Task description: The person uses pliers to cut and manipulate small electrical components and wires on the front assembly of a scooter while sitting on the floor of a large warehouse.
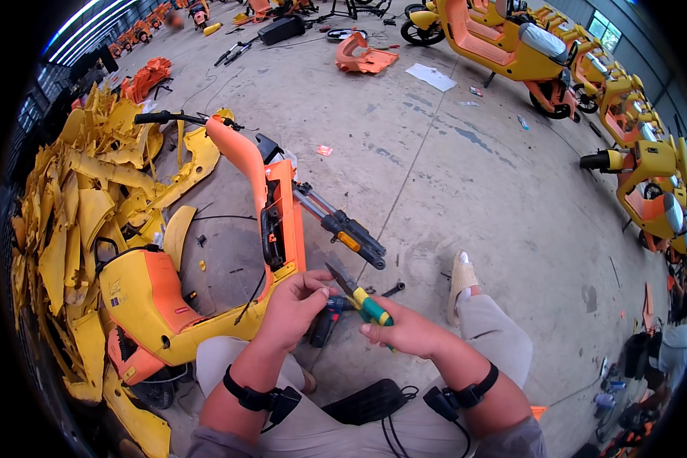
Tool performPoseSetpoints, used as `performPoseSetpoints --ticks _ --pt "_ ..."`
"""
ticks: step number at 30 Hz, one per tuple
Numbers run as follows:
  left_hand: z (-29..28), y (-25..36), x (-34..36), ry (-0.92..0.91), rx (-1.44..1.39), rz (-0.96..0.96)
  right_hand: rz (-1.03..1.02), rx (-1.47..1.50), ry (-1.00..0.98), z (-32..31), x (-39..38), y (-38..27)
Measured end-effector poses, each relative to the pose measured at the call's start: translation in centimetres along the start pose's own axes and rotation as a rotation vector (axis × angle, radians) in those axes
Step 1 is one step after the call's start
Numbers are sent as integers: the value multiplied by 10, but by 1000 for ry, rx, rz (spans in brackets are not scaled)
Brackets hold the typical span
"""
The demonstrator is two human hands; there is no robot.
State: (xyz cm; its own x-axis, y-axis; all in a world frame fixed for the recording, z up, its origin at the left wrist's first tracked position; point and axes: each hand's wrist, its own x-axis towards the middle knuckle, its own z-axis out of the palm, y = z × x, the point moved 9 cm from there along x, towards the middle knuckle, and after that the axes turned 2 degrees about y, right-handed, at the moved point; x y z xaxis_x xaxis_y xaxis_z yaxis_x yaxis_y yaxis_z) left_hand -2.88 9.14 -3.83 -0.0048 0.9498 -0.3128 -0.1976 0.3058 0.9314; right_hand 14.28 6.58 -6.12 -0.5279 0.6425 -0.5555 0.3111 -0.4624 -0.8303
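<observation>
In my right hand is a pair of snips with green and yellow handles, their dark pointed blades angled up and left. Thumb and fingertips of my left hand are pinched together beside the blades; whatever lies between them is too small to make out. A partly stripped orange and yellow scooter lies just ahead and left of my hands. Its front fork sticks out to the right, with no wheel on it. Below my left hand a black power tool rests on the floor, partly hidden.
A high heap of yellow body panels rises at the left. Yellow scooters stand in rows on the right. An orange panel and a white sheet lie on the concrete floor. At far right is another person.
</observation>
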Motion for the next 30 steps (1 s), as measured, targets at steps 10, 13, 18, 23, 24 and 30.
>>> performPoseSetpoints --ticks 10,13,18,23,24,30 --pt "-1 -1 -1 -9 -26 17 14 -9 -10 8 11 7" --pt "-3 -1 0 -2 -42 31 25 68 -4 10 15 9" --pt "-6 1 0 23 -17 40 51 -14 45 10 19 5" --pt "-8 3 -1 22 -26 45 57 -7 77 11 21 5" --pt "-9 3 -1 21 -25 48 57 -10 81 11 21 5" --pt "-8 4 -3 36 11 30 -33 -163 161 5 28 11"
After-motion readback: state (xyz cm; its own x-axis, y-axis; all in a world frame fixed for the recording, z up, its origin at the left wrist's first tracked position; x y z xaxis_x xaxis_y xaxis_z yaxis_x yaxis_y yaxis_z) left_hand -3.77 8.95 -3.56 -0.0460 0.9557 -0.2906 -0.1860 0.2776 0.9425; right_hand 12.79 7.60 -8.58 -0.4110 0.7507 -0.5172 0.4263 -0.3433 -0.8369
